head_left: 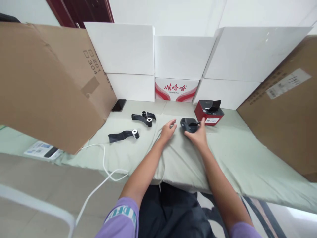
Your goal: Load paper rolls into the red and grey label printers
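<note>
My right hand (198,135) grips a small black printer (187,124) by its near and right sides, at the middle of the cloth-covered table. A dark strip shows at the printer's top, partly behind my fingers. To its left, my left hand (169,130) is held apart from it, fingers loosely spread and empty. Just behind the right hand stands a red and black printer (209,113) with a black strip rising from its top. Further left lie a black paper roll (135,133) with its end unrolled and two more rolls (149,122) close together.
White boxes (123,49) are stacked along the back, with a printed red-and-white box (176,90) among them. Large cardboard boxes (56,82) flank both sides. A phone (119,105) lies at the back left. A white cable (104,158) trails over the front edge.
</note>
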Motion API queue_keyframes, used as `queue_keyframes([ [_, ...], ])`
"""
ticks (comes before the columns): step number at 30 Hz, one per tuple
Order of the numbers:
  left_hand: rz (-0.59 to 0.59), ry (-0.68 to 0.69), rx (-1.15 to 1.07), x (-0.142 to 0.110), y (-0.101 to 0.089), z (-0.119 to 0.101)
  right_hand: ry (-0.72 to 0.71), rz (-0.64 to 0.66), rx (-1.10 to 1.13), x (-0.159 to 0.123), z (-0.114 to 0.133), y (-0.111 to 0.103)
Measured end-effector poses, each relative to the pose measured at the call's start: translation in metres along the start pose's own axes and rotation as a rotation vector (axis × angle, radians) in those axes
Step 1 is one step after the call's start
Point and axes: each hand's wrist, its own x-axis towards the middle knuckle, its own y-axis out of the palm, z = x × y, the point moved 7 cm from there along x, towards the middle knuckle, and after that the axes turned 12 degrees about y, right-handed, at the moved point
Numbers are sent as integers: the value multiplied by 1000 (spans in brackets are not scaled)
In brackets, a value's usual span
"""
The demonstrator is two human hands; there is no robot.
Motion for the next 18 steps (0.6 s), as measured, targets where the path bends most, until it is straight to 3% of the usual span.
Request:
queue_keyframes([
  [4,33,-14,51,-2,4,3,168,-144,-110,8,-30,-82],
  [7,56,3,101,-3,6,3,189,-225,-225,12,-54,-125],
  [13,74,-3,146,-4,6,0,221,-138,-308,36,-72,-150],
  [18,82,48,236,-11,6,-17,145,-208,-252,79,-35,-179],
])
